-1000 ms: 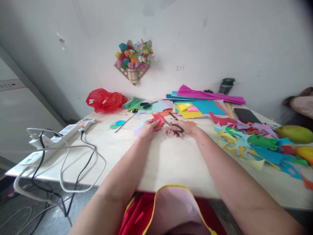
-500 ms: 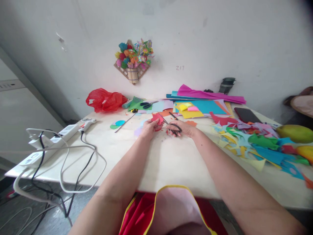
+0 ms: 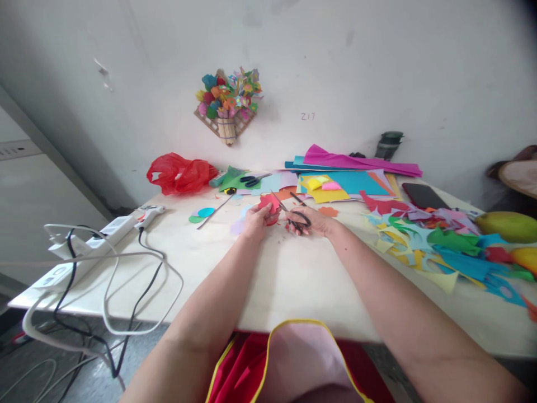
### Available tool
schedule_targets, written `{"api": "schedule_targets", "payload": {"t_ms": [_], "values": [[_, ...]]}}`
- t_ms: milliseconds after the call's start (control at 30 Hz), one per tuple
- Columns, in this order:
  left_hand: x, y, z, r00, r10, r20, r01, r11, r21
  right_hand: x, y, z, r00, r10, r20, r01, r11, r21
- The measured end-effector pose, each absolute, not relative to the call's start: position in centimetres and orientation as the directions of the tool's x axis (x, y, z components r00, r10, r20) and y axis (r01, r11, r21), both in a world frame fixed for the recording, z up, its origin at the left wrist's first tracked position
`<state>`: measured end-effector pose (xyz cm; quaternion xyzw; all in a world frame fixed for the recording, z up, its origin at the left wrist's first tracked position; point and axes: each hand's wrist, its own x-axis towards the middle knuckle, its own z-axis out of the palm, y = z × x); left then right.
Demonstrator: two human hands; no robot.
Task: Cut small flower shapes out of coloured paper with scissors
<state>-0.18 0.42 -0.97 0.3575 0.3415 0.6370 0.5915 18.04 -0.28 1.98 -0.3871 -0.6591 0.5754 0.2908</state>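
Pinched in my left hand (image 3: 257, 219) is a small piece of red paper (image 3: 269, 202) with a scalloped, flower-like edge. My right hand (image 3: 314, 220) is wrapped round the black handles of a pair of scissors (image 3: 301, 219). Their blades point up and left, right beside the paper's right edge, and look slightly parted. Small red scraps lie under both hands. An orange paper flower shape (image 3: 328, 211) rests just right of my right hand. Blue and green paper circles (image 3: 206, 212) lie to the left.
Coloured paper sheets (image 3: 361, 183) and a second pair of scissors (image 3: 251, 181) lie at the back. Paper offcuts (image 3: 455, 243), a phone (image 3: 423, 196) and a mango (image 3: 505, 226) are on the right. A power strip (image 3: 113, 226) with loose cables is left, near a red plastic bag (image 3: 180, 173).
The scissor blades have drawn slightly away from the red paper and look more apart. My left hand still holds the paper in nearly the same place.
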Motion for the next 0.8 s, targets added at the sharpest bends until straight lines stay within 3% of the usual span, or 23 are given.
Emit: {"api": "schedule_targets", "payload": {"t_ms": [800], "values": [[0.61,0.42,-0.63,-0.166,0.986,0.002,-0.540,-0.093,0.836,17.38,0.13,1.16,-0.495,0.862,-0.110,0.177,-0.024,-0.984]]}}
